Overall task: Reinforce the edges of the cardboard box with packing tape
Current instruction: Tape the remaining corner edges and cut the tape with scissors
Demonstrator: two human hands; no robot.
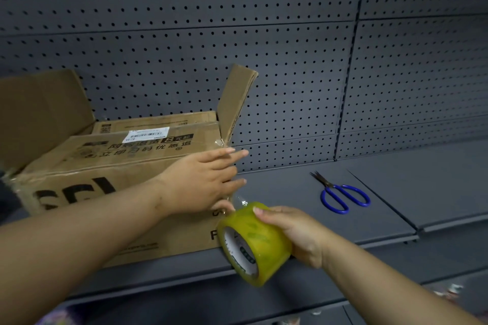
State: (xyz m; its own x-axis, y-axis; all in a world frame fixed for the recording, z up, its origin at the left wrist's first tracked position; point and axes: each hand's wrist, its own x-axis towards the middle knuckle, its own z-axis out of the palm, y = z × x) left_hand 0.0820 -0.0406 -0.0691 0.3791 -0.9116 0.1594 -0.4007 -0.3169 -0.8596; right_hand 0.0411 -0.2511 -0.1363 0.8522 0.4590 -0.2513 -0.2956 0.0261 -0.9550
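cardboard box [79,163] edge under straight left fingers [233,153], right fingers [264,212] curled round tape roll [261,243], scissors [343,196] apart

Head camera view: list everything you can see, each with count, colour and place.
cardboard box: one, brown, flaps open, on the shelf at left
packing tape roll: one, clear yellowish, by the box's right front corner
scissors: one pair, blue handles, lying on the shelf right of the box
shelf: one, dark grey, under everything
pegboard panel: dark grey, behind the shelf
left hand: one, fingers straight, against the box's right end
right hand: one, grips the tape roll
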